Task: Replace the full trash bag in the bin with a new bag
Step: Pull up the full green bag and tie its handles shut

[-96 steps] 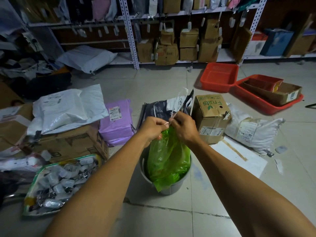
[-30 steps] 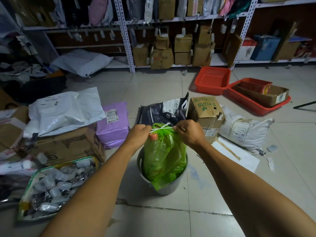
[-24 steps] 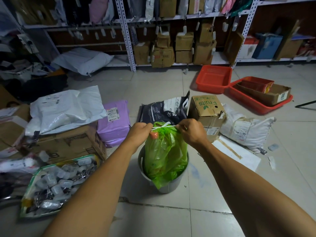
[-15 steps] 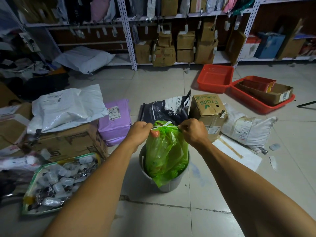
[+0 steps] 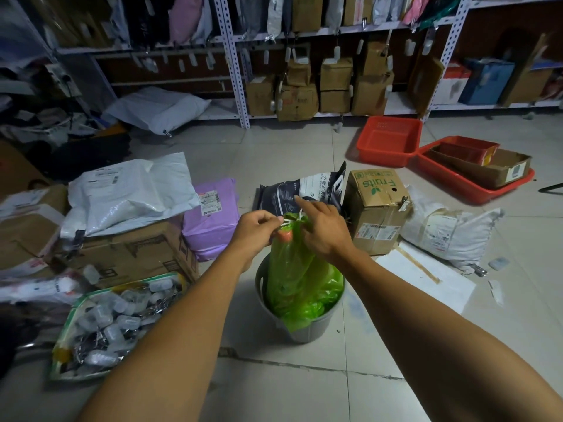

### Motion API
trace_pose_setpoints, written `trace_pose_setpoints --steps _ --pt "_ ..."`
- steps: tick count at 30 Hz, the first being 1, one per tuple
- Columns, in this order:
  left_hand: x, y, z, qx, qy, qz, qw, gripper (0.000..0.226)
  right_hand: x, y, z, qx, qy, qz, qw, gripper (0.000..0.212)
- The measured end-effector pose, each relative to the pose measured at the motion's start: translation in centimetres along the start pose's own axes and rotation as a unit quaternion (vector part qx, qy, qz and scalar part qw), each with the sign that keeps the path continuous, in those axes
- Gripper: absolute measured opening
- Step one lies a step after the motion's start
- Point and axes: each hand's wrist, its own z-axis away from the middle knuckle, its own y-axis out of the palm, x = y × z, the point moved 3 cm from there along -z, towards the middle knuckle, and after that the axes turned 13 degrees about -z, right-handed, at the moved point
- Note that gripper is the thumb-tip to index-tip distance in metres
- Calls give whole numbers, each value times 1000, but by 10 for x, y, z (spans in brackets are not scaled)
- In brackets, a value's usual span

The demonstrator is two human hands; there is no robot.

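Nearest us, the grey bin (image 5: 300, 325) stands on the floor, the full green bag (image 5: 297, 272) rising from it. Above, our left hand (image 5: 259, 231) pinches the white tie (image 5: 288, 220) shut; our right hand (image 5: 324, 231) grips the bag's neck, forefinger raised. We should cinch the knot snugly before lifting. Behind stands a cardboard box (image 5: 376, 208).

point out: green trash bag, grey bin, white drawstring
green trash bag (image 5: 300, 269), head view, on its bulging side above the rim
grey bin (image 5: 307, 330), head view, on its front wall
white drawstring (image 5: 288, 221), head view, on the strand between the hands
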Motion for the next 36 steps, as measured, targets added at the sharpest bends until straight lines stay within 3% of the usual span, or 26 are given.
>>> trace_pose_setpoints --steps 5,9,11,16,20,24,26,28,36 --pt "-1 -6 3 21 10 -16 1000 12 10 2 -2 -29 -65 119 990 75" --pt "1 -6 4 20 7 -20 1000 11 12 6 -1 17 -74 31 997 31" --pt "4 -7 3 16 9 -24 1000 11 9 7 -1 3 -70 12 997 20" --pt "19 -5 3 3 6 -35 999 9 2 5 -1 -17 -65 19 998 26" --pt "40 -6 2 -26 -55 -33 998 10 -7 3 0 -34 -48 6 998 20" --pt "79 -10 14 -5 -111 -93 989 10 -9 9 6 -77 -42 -3 996 17" --pt "98 -10 21 15 -104 -165 981 6 -6 15 11 -101 -45 -5 994 20" --pt "113 -7 28 26 -106 -204 973 18 -3 18 14 -108 -43 1 993 24" --pt "108 -9 34 16 -91 -218 972 23 13 -1 17 -134 -49 20 990 19"
